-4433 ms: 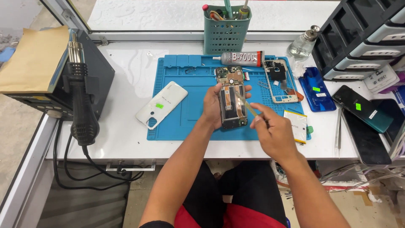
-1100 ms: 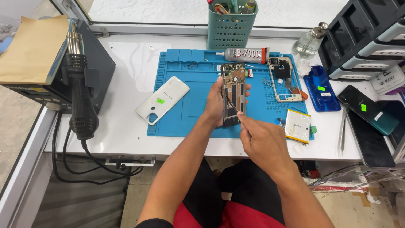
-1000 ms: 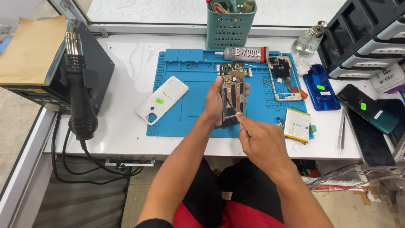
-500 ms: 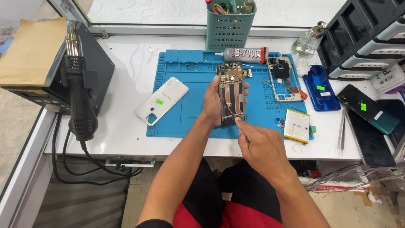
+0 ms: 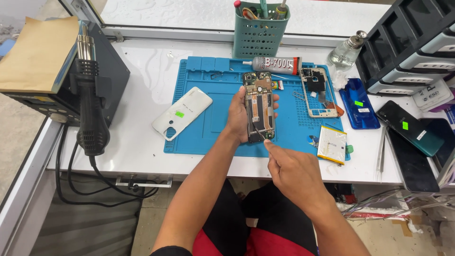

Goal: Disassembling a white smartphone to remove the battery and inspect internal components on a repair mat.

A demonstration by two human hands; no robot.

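Head view: my left hand (image 5: 239,116) grips the opened phone (image 5: 259,106) upright, steadying it while my right hand (image 5: 294,173) fingers pinch a thin probe (image 5: 258,132) into its lower end.

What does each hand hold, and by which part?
The left hand holds the opened phone by its long sides, inner parts facing up. The right hand pinches a thin tool at its rear end; the tip is on the phone's lower part.

Head cam, steep down, close on bench (image 5: 142,156)
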